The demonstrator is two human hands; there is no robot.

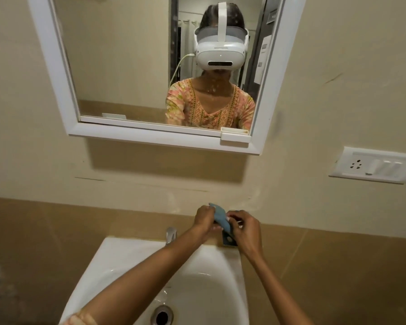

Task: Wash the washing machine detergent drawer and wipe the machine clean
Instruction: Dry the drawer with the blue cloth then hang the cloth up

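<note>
Drawer piece (221, 219), blue-grey and narrow, sits between both hands above the back rim of the sink (117, 266), close to the wall. On my feed it is small and partly covered, so I take it for part of the detergent drawer without being sure. I see my left hand (204, 219) gripping its upper end with curled fingers, while my right hand (246, 232) pinches its lower end from the other side. A tap (171, 234) stands just left of the left wrist, and the drain (161, 317) shows low in the basin. A mirror (56, 73) hangs above, with a socket plate (373, 165) on the wall at right.
</note>
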